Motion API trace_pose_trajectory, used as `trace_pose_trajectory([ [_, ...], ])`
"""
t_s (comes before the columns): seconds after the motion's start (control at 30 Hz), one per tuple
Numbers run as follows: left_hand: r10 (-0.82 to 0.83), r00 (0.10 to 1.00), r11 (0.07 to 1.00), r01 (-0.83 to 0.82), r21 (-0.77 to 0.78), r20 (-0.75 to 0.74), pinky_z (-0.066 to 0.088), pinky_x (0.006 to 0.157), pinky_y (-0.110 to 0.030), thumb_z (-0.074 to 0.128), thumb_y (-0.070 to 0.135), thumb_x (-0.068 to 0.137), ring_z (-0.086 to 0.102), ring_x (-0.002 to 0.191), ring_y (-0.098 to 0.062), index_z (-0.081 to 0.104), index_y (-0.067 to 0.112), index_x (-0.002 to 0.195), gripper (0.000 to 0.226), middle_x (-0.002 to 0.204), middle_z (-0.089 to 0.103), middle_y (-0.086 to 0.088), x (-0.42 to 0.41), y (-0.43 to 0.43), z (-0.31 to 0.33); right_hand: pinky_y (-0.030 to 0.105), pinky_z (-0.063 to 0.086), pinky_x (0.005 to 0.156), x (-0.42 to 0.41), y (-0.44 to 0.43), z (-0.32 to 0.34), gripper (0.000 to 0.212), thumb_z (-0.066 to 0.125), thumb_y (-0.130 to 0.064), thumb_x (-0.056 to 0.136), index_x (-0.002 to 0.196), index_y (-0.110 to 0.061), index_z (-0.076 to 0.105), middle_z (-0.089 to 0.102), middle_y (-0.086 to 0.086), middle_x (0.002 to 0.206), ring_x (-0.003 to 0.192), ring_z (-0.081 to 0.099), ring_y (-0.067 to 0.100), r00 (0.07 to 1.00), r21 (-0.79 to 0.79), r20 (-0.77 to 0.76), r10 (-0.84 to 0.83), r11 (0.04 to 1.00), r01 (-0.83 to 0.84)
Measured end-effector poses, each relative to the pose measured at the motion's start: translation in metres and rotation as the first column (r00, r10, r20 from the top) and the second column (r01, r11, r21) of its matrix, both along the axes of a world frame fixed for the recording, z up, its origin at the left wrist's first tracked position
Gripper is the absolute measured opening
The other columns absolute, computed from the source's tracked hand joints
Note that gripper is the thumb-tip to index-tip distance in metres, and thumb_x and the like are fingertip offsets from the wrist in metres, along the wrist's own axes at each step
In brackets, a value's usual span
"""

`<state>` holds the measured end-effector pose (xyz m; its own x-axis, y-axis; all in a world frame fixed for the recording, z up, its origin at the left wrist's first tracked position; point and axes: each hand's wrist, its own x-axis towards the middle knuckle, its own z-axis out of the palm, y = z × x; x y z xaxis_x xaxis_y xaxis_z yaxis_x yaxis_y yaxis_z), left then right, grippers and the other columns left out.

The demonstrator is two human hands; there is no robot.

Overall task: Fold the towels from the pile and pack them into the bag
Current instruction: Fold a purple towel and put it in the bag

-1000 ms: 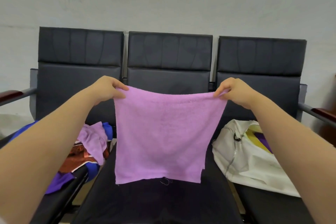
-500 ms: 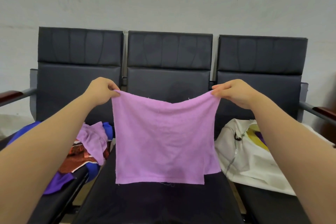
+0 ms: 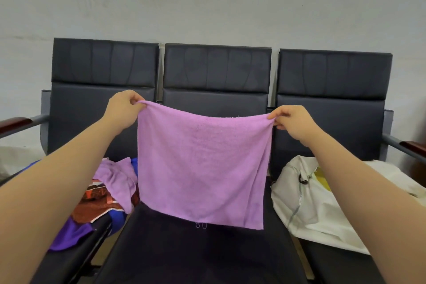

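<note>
A pink-purple towel hangs spread out above the middle seat of a black three-seat bench. My left hand pinches its top left corner and my right hand pinches its top right corner. The towel's lower edge hangs just over the seat. On the left seat lies the pile of towels, with purple, brown-orange and blue ones. A white bag with a zip lies on the right seat, with yellow cloth showing inside it.
The black bench stands against a pale wall. Metal armrests with dark red pads stick out at the far left and far right. The middle seat lies dark below the towel.
The towel's top edge has sagged and its lower edge has swung slightly. My left hand rose a little; both hands keep their pinch on the corners.
</note>
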<state>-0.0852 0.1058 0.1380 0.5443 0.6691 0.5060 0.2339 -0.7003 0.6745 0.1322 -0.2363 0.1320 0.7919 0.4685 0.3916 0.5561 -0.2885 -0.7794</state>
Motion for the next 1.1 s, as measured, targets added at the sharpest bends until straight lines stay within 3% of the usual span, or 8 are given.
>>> trace_pose_trajectory([
  [0.1,-0.005,1.0,1.0,0.005,0.001,0.011,0.051,0.09,-0.051,0.058,0.014,0.092,0.061,0.096,-0.032,0.063,0.008,0.102,0.012,0.103,0.064,-0.013,0.0,0.001,0.0,0.035,0.056,0.086,-0.007,0.005,0.002,0.029,0.047,0.006,0.093,0.085,-0.01,0.069,0.068,0.015,0.107,0.1,0.066,0.027,0.981,0.23,-0.186,0.057,0.973,-0.013],
  [0.17,0.005,1.0,1.0,-0.005,0.0,0.016,0.051,0.09,-0.049,0.058,0.015,0.092,0.06,0.095,-0.03,0.063,0.01,0.101,0.011,0.102,0.064,-0.01,0.0,-0.001,0.0,0.036,0.056,0.086,-0.01,0.008,0.002,0.013,0.061,0.001,0.088,0.091,-0.01,0.069,0.067,0.012,0.107,0.102,0.065,0.026,0.975,0.232,-0.211,0.068,0.973,-0.018],
  [0.23,0.017,0.999,1.0,-0.017,0.004,0.027,0.052,0.089,-0.045,0.059,0.014,0.092,0.059,0.093,-0.027,0.063,0.012,0.097,0.007,0.099,0.062,-0.008,0.0,-0.002,0.001,0.035,0.056,0.086,-0.01,0.009,0.002,0.022,0.073,-0.001,0.079,0.097,-0.012,0.067,0.063,0.007,0.108,0.101,0.062,0.024,0.992,0.092,-0.129,0.011,0.996,0.001],
  [0.37,0.016,0.999,0.999,-0.018,0.039,0.047,0.046,0.079,-0.035,0.065,0.012,0.086,0.057,0.089,-0.021,0.065,0.013,0.09,0.004,0.095,0.063,-0.007,-0.003,0.0,0.004,0.023,0.041,0.087,-0.012,0.007,0.007,0.037,0.075,-0.002,0.076,0.111,-0.012,0.069,0.058,0.0,0.116,0.109,0.054,0.018,0.967,-0.313,0.255,-0.03,0.943,0.112],
  [0.73,-0.008,0.999,0.999,0.006,0.035,0.039,0.046,0.076,-0.033,0.074,0.006,0.079,0.057,0.085,-0.022,0.064,0.011,0.089,0.015,0.09,0.063,-0.008,-0.008,0.0,0.008,0.022,0.039,0.079,-0.012,0.004,0.015,0.019,0.062,-0.005,0.088,0.103,-0.008,0.074,0.066,0.001,0.095,0.087,0.055,0.013,0.918,-0.296,0.382,-0.105,0.927,0.23],
  [0.83,-0.028,1.0,0.998,0.028,0.048,-0.003,0.047,0.084,-0.037,0.065,0.009,0.087,0.057,0.092,-0.023,0.068,0.008,0.102,0.015,0.098,0.064,-0.008,-0.008,0.002,0.007,0.026,0.04,0.079,-0.008,0.004,0.016,0.018,0.056,-0.01,0.094,0.104,-0.011,0.072,0.065,0.001,0.096,0.089,0.056,0.016,0.937,-0.233,0.33,-0.118,0.951,0.202],
  [0.97,-0.017,0.991,0.995,0.03,0.092,-0.136,0.038,0.075,-0.036,0.046,0.023,0.1,0.053,0.085,-0.027,0.063,0.002,0.1,0.028,0.092,0.059,-0.01,-0.007,-0.001,0.006,0.033,0.053,0.081,-0.005,0.002,0.012,0.02,0.049,-0.012,0.098,0.106,-0.011,0.067,0.066,0.004,0.101,0.094,0.061,0.021,0.997,0.03,0.017,-0.07,0.997,0.07],
  [1.1,-0.119,0.983,0.993,0.119,-0.013,-0.143,0.053,0.07,-0.039,0.044,0.022,0.1,0.063,0.079,-0.033,0.056,0.0,0.094,0.026,0.09,0.062,-0.018,-0.01,0.003,0.005,0.033,0.054,0.083,-0.002,-0.003,0.01,0.015,0.058,-0.012,0.094,0.103,-0.012,0.071,0.068,0.003,0.097,0.091,0.062,0.018,0.996,0.055,0.034,-0.083,0.995,0.081],
])
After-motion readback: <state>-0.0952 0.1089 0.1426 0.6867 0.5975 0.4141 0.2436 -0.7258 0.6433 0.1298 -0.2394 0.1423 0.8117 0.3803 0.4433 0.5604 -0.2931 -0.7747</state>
